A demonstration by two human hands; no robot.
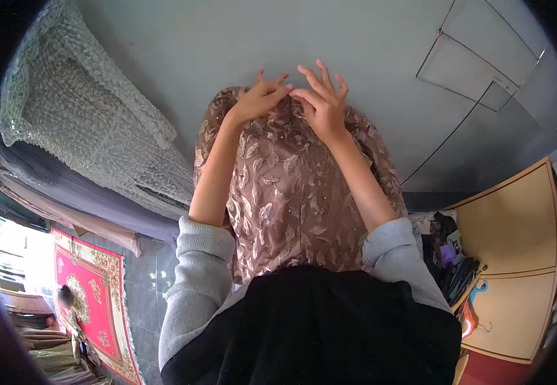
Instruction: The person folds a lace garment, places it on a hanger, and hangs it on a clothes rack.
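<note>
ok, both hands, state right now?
Left hand: fingers at top edge of brown garment; can't tell if pinching.
Right hand: some fingers raised, others at same edge; can't tell if pinching.

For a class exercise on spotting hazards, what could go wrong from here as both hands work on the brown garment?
The leaf trim on the garment looks raised, so it might snag on a finger. With the left hand and right hand close together near its top, uneven pulling could pucker or strain the fabric there.
</note>
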